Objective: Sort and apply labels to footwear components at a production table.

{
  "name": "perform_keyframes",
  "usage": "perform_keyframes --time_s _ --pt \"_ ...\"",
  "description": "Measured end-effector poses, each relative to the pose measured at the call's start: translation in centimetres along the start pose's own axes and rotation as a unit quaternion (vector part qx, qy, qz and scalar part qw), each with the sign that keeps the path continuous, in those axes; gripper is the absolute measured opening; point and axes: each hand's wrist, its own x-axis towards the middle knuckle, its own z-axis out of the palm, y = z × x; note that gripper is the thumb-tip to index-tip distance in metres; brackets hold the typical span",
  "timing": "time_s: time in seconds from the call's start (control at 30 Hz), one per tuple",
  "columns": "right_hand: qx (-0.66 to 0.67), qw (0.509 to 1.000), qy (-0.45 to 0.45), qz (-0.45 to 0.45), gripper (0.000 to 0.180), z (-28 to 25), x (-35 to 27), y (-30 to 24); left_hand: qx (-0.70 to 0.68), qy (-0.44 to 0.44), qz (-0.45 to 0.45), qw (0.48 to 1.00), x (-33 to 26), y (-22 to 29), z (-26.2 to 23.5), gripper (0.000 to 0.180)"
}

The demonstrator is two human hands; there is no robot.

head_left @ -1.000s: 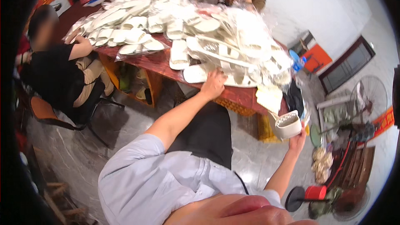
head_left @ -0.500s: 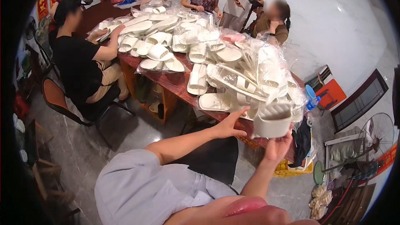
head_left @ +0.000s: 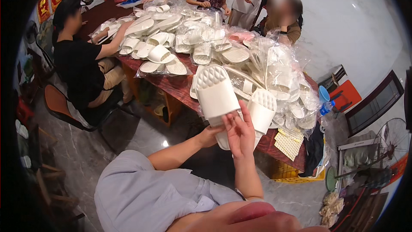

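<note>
At the table (head_left: pixel 267 144), left grip (head_left: pixel 209 136) clasps a slipper (head_left: pixel 216 99), half-open right grip (head_left: pixel 241 136) touching it.

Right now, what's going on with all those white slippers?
The person's left hand holds a white slipper near its lower end. The right hand is in front, fingers at the slipper. A second slipper is just to the right. Beyond, a heap of bagged slippers covers much of the dark red table; someone in black has hands there too.
</note>
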Motion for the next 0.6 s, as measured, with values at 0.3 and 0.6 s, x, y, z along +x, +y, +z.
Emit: perform_keyframes --time_s 0.3,0.6 --pt "-0.411 0.886 -0.036 -0.212 0.037 -4.6 -3.7 -2.1 -0.040 -0.065 -0.047 0.996 -1.6 5.2 0.6 0.063" --pt "-0.151 0.962 0.060 0.217 0.061 -8.5 -5.8 0.0 -0.008 -0.086 -0.097 0.992 -2.6 5.8 -0.9 0.071"
